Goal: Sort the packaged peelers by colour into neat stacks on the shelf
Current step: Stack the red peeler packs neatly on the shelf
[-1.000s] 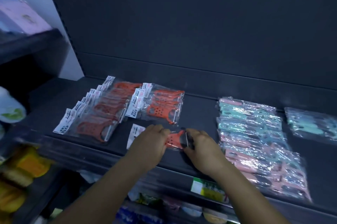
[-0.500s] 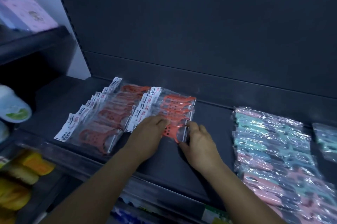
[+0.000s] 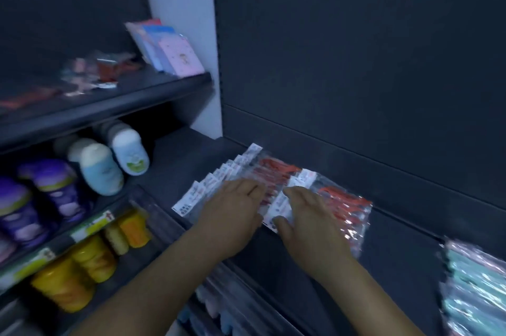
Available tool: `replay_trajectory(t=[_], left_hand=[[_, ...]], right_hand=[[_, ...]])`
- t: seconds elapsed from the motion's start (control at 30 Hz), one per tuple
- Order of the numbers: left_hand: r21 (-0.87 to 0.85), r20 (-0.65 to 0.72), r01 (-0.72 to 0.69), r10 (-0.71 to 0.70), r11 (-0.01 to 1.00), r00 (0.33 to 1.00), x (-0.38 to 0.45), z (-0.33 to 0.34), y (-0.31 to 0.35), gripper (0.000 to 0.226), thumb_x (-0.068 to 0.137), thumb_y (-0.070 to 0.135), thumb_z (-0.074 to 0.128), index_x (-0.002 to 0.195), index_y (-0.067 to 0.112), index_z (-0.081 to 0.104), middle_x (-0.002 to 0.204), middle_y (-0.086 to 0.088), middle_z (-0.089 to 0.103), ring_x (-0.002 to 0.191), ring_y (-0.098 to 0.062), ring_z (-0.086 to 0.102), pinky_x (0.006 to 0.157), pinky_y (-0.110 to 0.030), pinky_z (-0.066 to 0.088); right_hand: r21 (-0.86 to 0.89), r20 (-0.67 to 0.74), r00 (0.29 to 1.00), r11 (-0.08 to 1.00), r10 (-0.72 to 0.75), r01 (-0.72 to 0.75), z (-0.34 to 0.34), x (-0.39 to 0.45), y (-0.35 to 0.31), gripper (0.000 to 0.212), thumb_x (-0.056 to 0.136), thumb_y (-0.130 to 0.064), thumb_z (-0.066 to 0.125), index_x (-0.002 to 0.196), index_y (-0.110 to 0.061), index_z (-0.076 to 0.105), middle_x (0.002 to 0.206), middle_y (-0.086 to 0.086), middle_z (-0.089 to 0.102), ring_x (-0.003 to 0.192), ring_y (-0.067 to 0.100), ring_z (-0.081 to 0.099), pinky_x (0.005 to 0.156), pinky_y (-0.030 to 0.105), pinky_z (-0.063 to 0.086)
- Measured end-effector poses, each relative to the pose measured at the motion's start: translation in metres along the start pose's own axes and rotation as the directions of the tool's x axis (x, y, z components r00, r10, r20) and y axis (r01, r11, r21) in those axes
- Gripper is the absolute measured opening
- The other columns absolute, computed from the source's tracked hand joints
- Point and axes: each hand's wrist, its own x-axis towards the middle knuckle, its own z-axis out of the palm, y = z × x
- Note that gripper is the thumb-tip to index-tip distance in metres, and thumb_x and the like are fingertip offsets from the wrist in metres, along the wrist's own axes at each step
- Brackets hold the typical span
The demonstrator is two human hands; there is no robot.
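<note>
Two rows of orange peelers lie side by side near the left end of the dark shelf (image 3: 301, 267), each clear pack with a white label card at its left end, too overlapped and blurred to count. The left hand (image 3: 232, 212) rests flat, fingers straight, on the left row (image 3: 246, 171); the right hand (image 3: 306, 215) lies flat on the right row (image 3: 345, 207). One mixed teal-and-pink pile (image 3: 476, 286) sits at the shelf's right edge.

No text legible anywhere. White header cards (image 3: 191, 199) on the clear-bagged orange peelers carry dark print, too blurred to read. Yellow-green price strips (image 3: 90, 229) on the lower left shelf edge also blurred, unreadable.
</note>
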Motion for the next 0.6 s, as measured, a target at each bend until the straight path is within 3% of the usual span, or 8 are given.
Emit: replay_trajectory(t=[0.13, 0.3, 0.6], left_hand=[[0.027, -0.051, 0.101, -0.100, 0.994, 0.994, -0.025, -0.037, -0.060, 0.056, 0.095, 0.034, 0.046, 0.146, 0.019, 0.028, 0.147, 0.003, 0.033, 0.137, -0.016, 0.028, 0.111, -0.024, 0.015], [0.013, -0.160, 0.227, -0.222, 0.974, 0.962, -0.053, -0.080, -0.139, 0.057, 0.096, 0.039, 0.043, 0.148, 0.024, 0.023, 0.150, 0.008, 0.028, 0.137, -0.010, 0.024, 0.111, -0.022, 0.016], [0.008, -0.318, 0.319, -0.300, 0.948, 0.899, -0.072, -0.150, -0.276, 0.054, 0.093, 0.032, 0.050, 0.143, 0.018, 0.036, 0.142, 0.002, 0.042, 0.132, -0.017, 0.035, 0.109, -0.027, 0.026]], right_hand=[[0.002, 0.007, 0.985, 0.985, -0.172, 0.172, 0.010, 0.041, -0.059, 0.046, 0.094, -0.030, 0.048, 0.137, -0.019, 0.039, 0.141, -0.003, 0.041, 0.131, 0.016, 0.033, 0.108, 0.023, 0.022], [0.066, 0.013, 0.956, 0.954, -0.293, 0.291, 0.031, 0.089, -0.141, 0.054, 0.097, -0.038, 0.042, 0.146, -0.020, 0.028, 0.151, -0.006, 0.029, 0.140, 0.010, 0.022, 0.116, 0.025, 0.018], [0.118, -0.067, 0.923, 0.916, -0.379, 0.384, 0.063, 0.173, -0.273, 0.050, 0.097, -0.037, 0.042, 0.144, -0.021, 0.031, 0.149, -0.005, 0.032, 0.137, 0.013, 0.026, 0.112, 0.025, 0.021]])
